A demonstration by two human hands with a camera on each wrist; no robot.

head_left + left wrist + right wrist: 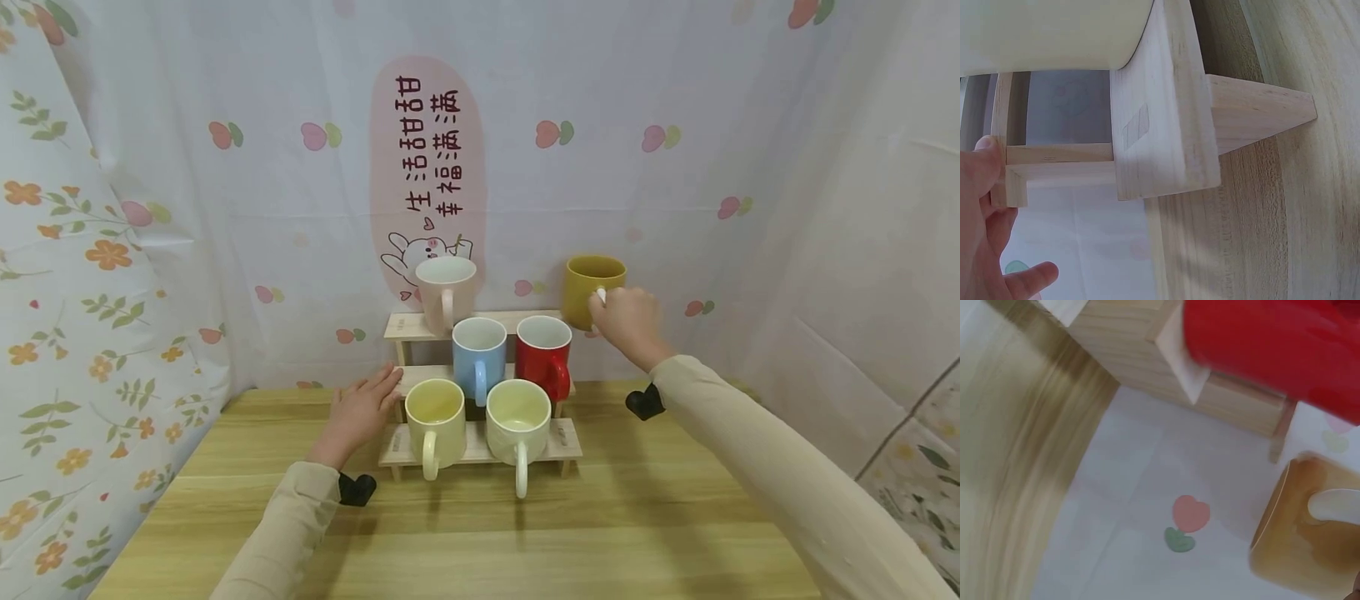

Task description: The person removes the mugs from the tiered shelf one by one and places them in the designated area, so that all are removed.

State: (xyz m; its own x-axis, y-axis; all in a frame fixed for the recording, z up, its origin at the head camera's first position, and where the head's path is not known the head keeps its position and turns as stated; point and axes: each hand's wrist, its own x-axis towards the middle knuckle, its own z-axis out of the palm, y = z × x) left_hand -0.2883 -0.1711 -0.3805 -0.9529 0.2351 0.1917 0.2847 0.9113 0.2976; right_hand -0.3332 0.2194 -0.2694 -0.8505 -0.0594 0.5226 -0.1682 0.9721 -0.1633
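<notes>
Fingers [604, 312] of R hand [628, 324] clamped on handle of mustard mug [579, 292], upright by R end of wooden stand's [564, 442] top tier; contact w/ wood unclear. L hand [363, 414]: fingers fairly straight, touching L end of mid. tier, where blue mug [472, 354] & red mug [537, 358] sit.

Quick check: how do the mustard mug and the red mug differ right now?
The mustard mug has a white handle, the red mug a red one. Inside, the mustard mug is mustard, the red mug white. The right hand grips the mustard mug; the red mug stands on the middle shelf. Both open upward.
</notes>
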